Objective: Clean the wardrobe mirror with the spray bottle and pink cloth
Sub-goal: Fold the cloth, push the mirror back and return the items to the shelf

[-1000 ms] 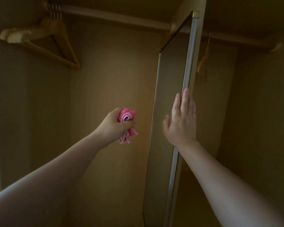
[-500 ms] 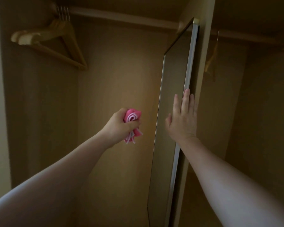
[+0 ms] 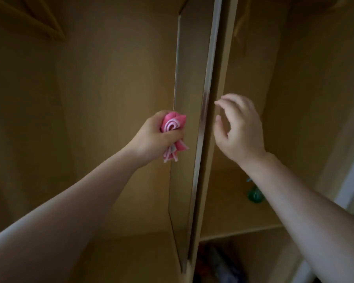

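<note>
The wardrobe mirror [image 3: 189,111] stands edge-on in the middle, with a silver frame strip along its right side. My left hand [image 3: 154,137] is closed around the bunched pink cloth [image 3: 173,124], just left of the glass. My right hand [image 3: 239,127] hovers just right of the mirror's edge, fingers curled and apart, holding nothing. A green bottle-like shape [image 3: 254,194], possibly the spray bottle, sits on the right-hand shelf and is partly hidden by my right forearm.
The mirror is fixed to a wooden partition [image 3: 223,99] that splits the wardrobe. A wooden shelf [image 3: 233,225] lies in the right bay with dark, blurred items below it. A wooden hanger [image 3: 43,23] shows at the top left.
My right hand has come off the mirror's edge and moved to its right, fingers now curled. The view has tilted down and shifted right. The left hand with the cloth is closer to the glass.
</note>
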`<action>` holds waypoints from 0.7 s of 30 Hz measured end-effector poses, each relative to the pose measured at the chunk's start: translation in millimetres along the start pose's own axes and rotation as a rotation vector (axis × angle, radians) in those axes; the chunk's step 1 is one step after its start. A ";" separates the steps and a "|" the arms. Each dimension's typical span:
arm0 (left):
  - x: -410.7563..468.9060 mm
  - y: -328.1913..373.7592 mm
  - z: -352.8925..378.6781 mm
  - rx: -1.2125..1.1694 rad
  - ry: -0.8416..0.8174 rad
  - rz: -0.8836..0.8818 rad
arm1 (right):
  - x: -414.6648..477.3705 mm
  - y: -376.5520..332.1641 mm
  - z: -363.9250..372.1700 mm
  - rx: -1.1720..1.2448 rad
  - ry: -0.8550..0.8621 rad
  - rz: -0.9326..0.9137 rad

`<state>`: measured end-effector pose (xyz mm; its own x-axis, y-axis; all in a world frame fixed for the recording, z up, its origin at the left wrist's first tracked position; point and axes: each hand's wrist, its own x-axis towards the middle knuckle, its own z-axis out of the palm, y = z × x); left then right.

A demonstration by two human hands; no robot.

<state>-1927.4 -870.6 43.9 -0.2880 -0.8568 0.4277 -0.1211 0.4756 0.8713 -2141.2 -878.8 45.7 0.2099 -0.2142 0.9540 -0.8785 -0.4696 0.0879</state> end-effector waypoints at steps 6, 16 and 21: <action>-9.4 -0.8 77.3 -0.002 -0.055 -0.012 | -56.9 30.5 -38.8 0.055 -0.057 0.022; 1.3 -33.3 229.2 -0.048 -0.046 -0.147 | -144.0 167.5 -106.4 0.155 -0.173 0.139; 22.8 -67.9 278.4 -0.009 -0.039 -0.237 | -181.8 234.1 -100.2 0.167 -0.277 0.249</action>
<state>-2190.1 -867.0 -72.5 -0.2890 -0.9359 0.2015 -0.1813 0.2602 0.9484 -2428.0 -864.0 -78.5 0.1272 -0.5508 0.8249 -0.8401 -0.5020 -0.2057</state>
